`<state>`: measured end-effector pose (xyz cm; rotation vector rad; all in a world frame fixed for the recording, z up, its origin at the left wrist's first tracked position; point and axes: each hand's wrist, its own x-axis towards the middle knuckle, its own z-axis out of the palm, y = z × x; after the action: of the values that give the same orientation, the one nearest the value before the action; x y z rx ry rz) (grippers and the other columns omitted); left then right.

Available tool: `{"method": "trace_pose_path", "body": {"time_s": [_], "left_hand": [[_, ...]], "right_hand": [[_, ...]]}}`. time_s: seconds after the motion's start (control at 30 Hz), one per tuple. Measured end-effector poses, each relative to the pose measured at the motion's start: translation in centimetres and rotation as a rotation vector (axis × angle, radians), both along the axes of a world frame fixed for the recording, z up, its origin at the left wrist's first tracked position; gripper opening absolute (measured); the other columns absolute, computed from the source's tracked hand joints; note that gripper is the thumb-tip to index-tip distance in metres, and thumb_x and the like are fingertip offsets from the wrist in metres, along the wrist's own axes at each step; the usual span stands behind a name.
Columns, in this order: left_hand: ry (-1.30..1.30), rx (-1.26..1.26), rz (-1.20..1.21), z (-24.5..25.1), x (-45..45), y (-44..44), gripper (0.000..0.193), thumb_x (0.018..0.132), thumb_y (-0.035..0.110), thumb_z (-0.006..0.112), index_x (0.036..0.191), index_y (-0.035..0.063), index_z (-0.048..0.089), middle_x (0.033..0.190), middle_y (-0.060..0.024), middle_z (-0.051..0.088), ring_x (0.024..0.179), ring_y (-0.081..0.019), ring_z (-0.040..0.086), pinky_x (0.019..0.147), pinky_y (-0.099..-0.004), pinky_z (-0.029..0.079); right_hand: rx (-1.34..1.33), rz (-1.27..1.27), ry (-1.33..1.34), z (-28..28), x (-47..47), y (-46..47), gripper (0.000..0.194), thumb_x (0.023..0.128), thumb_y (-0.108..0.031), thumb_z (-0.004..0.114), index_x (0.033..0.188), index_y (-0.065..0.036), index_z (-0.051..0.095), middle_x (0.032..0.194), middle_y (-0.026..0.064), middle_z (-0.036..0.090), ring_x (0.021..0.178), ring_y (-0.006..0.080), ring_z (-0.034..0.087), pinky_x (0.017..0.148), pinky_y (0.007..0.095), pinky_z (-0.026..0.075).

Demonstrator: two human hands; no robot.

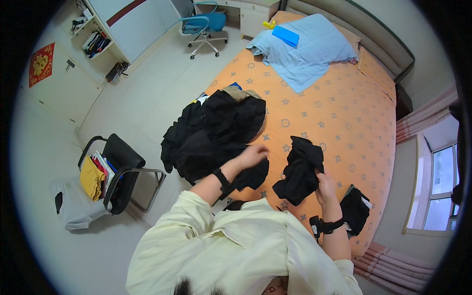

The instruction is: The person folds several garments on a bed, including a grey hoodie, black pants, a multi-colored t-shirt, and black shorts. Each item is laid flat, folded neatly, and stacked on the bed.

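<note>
My right hand (326,188) grips the right edge of a crumpled black garment (300,169) over the orange patterned bedsheet (332,140). Its fingers are partly hidden by the cloth. My left hand (252,156), slightly blurred, is to the left of that garment, with its fingers apart and nothing visible in them. Beneath and beyond the left hand spreads a large heap of dark clothes (214,132), with a tan piece (239,93) showing at its far end. A small stack of folded dark clothes (354,212) lies to the right of my right forearm.
A light blue quilt (306,55) with a bright blue item (285,36) lies near the headboard (350,29). On the left, a black chair (123,153) holds folded clothes (92,179), beside a pale bag (79,206). A teal swivel chair (204,23) stands farther off.
</note>
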<state>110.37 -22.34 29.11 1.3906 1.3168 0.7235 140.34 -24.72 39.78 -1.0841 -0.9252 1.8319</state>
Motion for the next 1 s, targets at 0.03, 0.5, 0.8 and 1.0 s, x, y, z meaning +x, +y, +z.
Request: {"method": "trace_pose_path", "body": {"time_s": [0.03, 0.5, 0.8, 1.0], "left_hand": [[0.184, 0.046, 0.189, -1.7, -1.9, 1.0, 0.026, 0.089, 0.015, 0.067, 0.108, -0.0006, 0.062, 0.099, -0.0111, 0.067, 0.092, -0.0208, 0.064, 0.082, -0.0331, 0.052], [0.731, -0.143, 0.320, -10.4, -13.2, 12.9, 0.063, 0.082, 0.032, 0.073, 0.135, 0.0078, 0.047, 0.134, -0.0172, 0.052, 0.123, -0.0346, 0.052, 0.100, -0.0463, 0.043], [-0.108, 0.065, 0.202, -3.5, -16.9, 19.6, 0.043, 0.091, 0.019, 0.064, 0.126, -0.0017, 0.053, 0.115, -0.0133, 0.065, 0.108, -0.0228, 0.059, 0.094, -0.0336, 0.046], [-0.076, 0.152, -0.223, 17.1, -18.9, 19.1, 0.045, 0.091, 0.017, 0.068, 0.130, 0.0019, 0.054, 0.115, -0.0023, 0.064, 0.102, -0.0104, 0.058, 0.092, -0.0275, 0.047]], "right_hand": [[-0.044, -0.003, -0.029, -0.3, -1.2, 0.1, 0.042, 0.091, -0.001, 0.045, 0.132, 0.000, 0.053, 0.132, 0.0089, 0.056, 0.121, 0.0202, 0.052, 0.104, 0.0319, 0.039], [-0.374, 0.282, -0.174, -10.2, -14.3, -3.2, 0.062, 0.097, -0.012, 0.055, 0.150, -0.004, 0.024, 0.149, 0.0109, 0.038, 0.136, 0.0246, 0.038, 0.113, 0.0365, 0.030], [-0.098, 0.382, -0.306, -7.5, -8.5, -1.5, 0.060, 0.092, -0.007, 0.061, 0.146, -0.009, 0.036, 0.141, 0.0094, 0.047, 0.121, 0.0192, 0.051, 0.102, 0.0333, 0.043], [0.132, 0.319, -0.447, 2.6, -5.9, 5.1, 0.054, 0.091, -0.010, 0.063, 0.141, -0.007, 0.043, 0.136, 0.0077, 0.051, 0.123, 0.0188, 0.050, 0.099, 0.0329, 0.044]]}}
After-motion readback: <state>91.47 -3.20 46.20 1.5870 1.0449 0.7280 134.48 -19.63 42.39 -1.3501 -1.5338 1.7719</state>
